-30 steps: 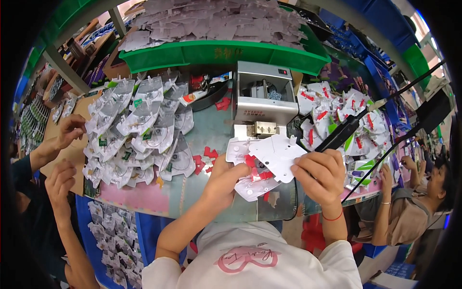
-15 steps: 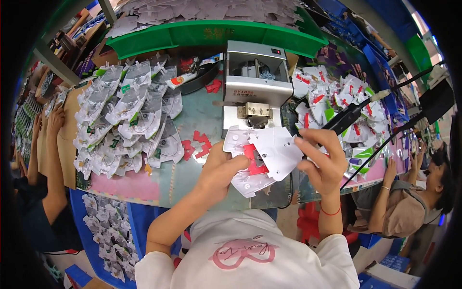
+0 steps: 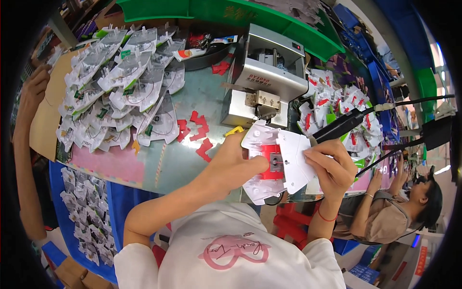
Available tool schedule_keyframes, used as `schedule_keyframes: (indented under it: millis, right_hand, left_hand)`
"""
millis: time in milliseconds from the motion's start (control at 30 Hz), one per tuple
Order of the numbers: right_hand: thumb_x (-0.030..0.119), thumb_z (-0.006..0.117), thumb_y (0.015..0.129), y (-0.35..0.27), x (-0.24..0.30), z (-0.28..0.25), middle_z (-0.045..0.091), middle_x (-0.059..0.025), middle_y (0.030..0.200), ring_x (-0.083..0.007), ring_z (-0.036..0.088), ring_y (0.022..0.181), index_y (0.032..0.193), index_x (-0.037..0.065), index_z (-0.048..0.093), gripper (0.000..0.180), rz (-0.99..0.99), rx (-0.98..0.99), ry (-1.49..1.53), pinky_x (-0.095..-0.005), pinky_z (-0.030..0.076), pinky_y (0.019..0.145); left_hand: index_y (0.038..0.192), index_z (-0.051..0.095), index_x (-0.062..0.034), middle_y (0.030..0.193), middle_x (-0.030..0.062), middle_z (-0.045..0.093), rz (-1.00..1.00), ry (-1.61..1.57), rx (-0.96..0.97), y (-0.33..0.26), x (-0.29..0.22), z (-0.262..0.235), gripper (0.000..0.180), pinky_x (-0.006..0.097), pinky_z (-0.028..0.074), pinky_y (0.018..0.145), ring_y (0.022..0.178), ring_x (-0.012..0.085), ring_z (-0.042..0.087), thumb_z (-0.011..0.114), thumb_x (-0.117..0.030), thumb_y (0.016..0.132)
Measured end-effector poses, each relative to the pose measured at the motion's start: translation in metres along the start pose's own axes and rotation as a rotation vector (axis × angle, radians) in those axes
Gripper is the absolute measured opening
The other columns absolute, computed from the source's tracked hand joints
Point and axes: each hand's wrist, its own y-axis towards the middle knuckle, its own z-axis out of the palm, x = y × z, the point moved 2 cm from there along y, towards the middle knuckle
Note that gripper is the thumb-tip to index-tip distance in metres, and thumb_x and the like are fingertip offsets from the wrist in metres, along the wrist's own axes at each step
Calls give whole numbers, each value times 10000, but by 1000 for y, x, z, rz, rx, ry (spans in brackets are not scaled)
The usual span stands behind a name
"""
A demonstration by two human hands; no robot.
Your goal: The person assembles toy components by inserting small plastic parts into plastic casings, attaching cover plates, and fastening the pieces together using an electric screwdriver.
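My left hand (image 3: 234, 166) is closed round a white plastic housing (image 3: 260, 191), its thumb pressing on a red plastic piece (image 3: 271, 148) with a small grey square part at its middle. A flat white panel (image 3: 297, 161) with small holes lies against the housing's right side. At the panel's right edge, my right hand (image 3: 333, 166) is closed, thumb and fingertips together on the rim. Whether a small part is also between them is hidden. Just above the right hand, a black electric screwdriver (image 3: 339, 126) slants down on its cable, tip close to the fingers.
A grey metal machine (image 3: 272, 72) stands beyond the housing. Stacked white shells (image 3: 137, 82) are at the left; more with red pieces (image 3: 353, 103) at the right. Loose red pieces (image 3: 198, 126) and a yellow piece (image 3: 234, 130) lie on the table. Co-workers sit on both sides.
The view has shifted and turned. The housing and panel have swung round, nearly square to me. My right fingers have closed together at the panel's edge; my left hand keeps its grip.
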Motion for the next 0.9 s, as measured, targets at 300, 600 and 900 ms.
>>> schedule_keyframes:
  millis: [300, 600, 900]
  right_hand:
    - [-32, 676, 516, -6, 3, 4, 584, -84, 706, -201, 550, 615, 762, 11, 655, 251, -25, -84, 11, -266, 415, 525]
    - [-38, 661, 504, -6, 6, 8, 577, -88, 716, -206, 546, 623, 770, 9, 655, 270, -36, -27, -46, -276, 416, 522]
    - [38, 688, 539, -5, 4, 4, 563, -68, 731, -201, 529, 641, 791, 41, 668, 253, 8, 142, 3, -275, 411, 536]
  left_hand:
    - [883, 537, 34, 707, 5, 539, 104, 22, -13, 1, 6, 0, 206, 228, 378, 506, 600, 49, 456, 515, -52, 697]
    - [1084, 478, 41, 949, 86, 583, 0, 15, 42, 1, 8, -5, 394, 281, 478, 710, 821, 119, 569, 501, -19, 695]
    - [1091, 477, 39, 958, 89, 583, -16, -35, -24, -1, 14, -8, 402, 283, 480, 721, 828, 131, 576, 500, -9, 692]
